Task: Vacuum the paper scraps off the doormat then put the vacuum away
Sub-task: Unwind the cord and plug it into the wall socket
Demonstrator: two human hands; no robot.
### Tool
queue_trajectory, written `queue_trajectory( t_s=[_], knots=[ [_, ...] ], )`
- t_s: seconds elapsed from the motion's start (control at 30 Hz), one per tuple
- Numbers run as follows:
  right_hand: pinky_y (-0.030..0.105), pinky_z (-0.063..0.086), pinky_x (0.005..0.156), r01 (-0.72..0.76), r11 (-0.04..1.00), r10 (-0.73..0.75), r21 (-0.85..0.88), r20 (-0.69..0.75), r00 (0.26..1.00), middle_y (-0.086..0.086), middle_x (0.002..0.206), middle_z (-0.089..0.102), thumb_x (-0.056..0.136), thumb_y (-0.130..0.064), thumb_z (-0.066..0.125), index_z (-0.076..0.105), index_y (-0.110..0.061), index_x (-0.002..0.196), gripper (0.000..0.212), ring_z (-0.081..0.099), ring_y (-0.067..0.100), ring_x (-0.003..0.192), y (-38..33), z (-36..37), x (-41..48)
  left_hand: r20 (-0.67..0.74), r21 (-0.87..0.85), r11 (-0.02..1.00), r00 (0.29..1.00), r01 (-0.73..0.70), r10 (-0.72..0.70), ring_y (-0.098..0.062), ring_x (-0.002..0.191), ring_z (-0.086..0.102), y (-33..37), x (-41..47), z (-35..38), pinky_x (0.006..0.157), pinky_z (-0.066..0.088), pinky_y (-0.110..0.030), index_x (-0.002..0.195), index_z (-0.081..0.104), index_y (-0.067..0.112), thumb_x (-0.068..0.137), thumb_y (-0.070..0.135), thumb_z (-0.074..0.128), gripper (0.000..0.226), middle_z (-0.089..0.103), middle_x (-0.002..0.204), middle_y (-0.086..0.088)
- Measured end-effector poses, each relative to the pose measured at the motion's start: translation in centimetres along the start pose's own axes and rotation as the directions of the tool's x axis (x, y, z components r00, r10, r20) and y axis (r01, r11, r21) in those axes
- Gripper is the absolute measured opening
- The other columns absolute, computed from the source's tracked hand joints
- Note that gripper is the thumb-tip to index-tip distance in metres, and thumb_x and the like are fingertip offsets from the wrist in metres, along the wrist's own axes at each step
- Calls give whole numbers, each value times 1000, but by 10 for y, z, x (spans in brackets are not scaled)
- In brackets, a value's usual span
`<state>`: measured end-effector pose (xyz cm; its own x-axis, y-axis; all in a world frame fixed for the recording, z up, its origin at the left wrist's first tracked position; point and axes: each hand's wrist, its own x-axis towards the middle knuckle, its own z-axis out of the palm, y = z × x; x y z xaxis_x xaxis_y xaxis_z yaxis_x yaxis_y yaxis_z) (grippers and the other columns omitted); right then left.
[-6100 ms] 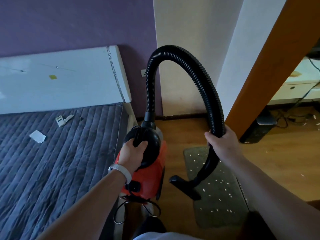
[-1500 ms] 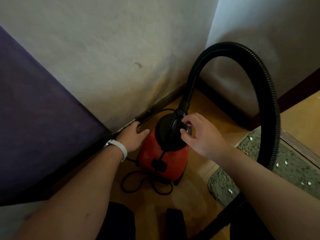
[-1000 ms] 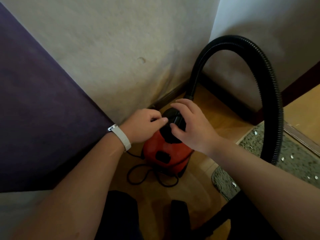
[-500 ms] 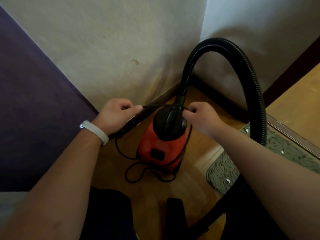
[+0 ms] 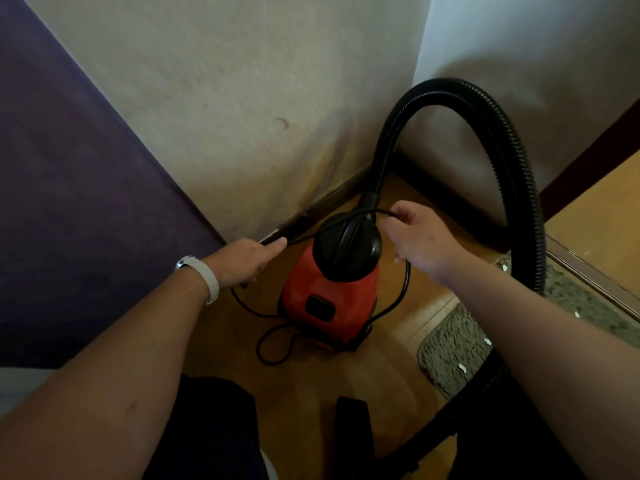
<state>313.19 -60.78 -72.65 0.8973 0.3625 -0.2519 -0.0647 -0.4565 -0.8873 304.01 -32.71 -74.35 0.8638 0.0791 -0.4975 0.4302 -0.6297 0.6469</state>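
A red canister vacuum [image 5: 325, 299] with a black top stands on the wood floor in the wall corner. Its ribbed black hose [image 5: 498, 143] arches up and down to the right. The black nozzle [image 5: 351, 431] lies on the floor near my legs. My left hand [image 5: 244, 259] and my right hand [image 5: 414, 237] both hold the black power cord [image 5: 403, 289], stretched over the vacuum's top. More cord loops on the floor in front. The grey-green doormat [image 5: 453, 344] at the right carries small white paper scraps [image 5: 461, 367].
A purple wall panel [image 5: 79, 202] fills the left. A white wall [image 5: 225, 91] and dark baseboard [image 5: 322, 206] stand right behind the vacuum. A door threshold strip [image 5: 588, 271] runs along the doormat's far side. My dark-trousered legs are at the bottom.
The vacuum went from being carried by the bed to standing in the corner. In the last second both hands left its top, took the cord and pulled it apart across the vacuum.
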Motion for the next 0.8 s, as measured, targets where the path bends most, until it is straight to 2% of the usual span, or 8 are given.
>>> queue_trajectory(
  t_s=[0.1,0.2,0.3,0.4,0.47,0.6,0.7,0.8],
  knots=[
    [33,45,64,37,995,-35,-97,21,999,0,65,57,98,-28,50,59,-16,77,26,55,11,58,5,4,7,-128,-17,1000,992,-23,21,-20,47,31,7,-4,-10,61,44,-35,50,29,20,72,84,43,69,26,52,-7],
    [37,40,69,37,998,-33,-51,72,997,5,75,56,98,-33,42,63,-26,75,32,53,21,68,9,12,15,-284,-43,996,957,-81,65,-19,47,25,3,-9,-27,58,27,-33,54,32,18,91,55,55,57,24,55,-6],
    [30,39,77,155,945,-117,-286,148,982,0,98,56,99,-25,42,65,-24,101,23,54,17,87,13,23,22,-386,-94,983,916,-160,112,-18,48,23,-5,-19,-49,56,24,-30,50,32,22,95,31,60,54,23,56,-5],
    [31,39,98,384,758,-288,-527,258,922,2,131,48,98,-22,49,56,-18,131,35,46,19,120,9,37,29,-404,-24,985,902,-172,148,-17,46,23,-13,-31,-63,48,26,-25,49,30,23,94,23,61,55,21,54,-4],
    [41,31,111,508,551,-327,-662,389,861,2,142,44,94,-25,53,51,-21,138,45,36,24,136,9,49,37,-400,27,989,905,-144,142,-12,42,22,-20,-36,-69,50,24,-27,44,29,23,93,20,63,60,20,50,2],
    [54,3,121,602,214,-118,-769,592,797,1,151,36,89,-42,58,46,-29,143,57,14,26,149,15,77,45,-375,109,992,922,-58,95,-9,37,25,-34,-38,-75,53,30,-28,46,31,18,91,16,65,57,23,44,3],
    [56,5,121,617,88,-100,-782,609,787,3,142,42,87,-46,62,49,-29,139,56,24,31,143,17,87,43,-311,175,982,942,-73,125,-10,36,25,-32,-34,-75,52,28,-29,44,32,16,92,15,64,57,23,43,1],
    [53,5,122,604,66,-142,-794,592,794,2,135,48,89,-26,62,54,-27,134,46,31,30,136,17,90,46,-265,202,975,953,-96,149,-13,40,25,-27,-26,-72,52,27,-30,45,33,14,91,18,65,56,24,45,-2]
  ],
)
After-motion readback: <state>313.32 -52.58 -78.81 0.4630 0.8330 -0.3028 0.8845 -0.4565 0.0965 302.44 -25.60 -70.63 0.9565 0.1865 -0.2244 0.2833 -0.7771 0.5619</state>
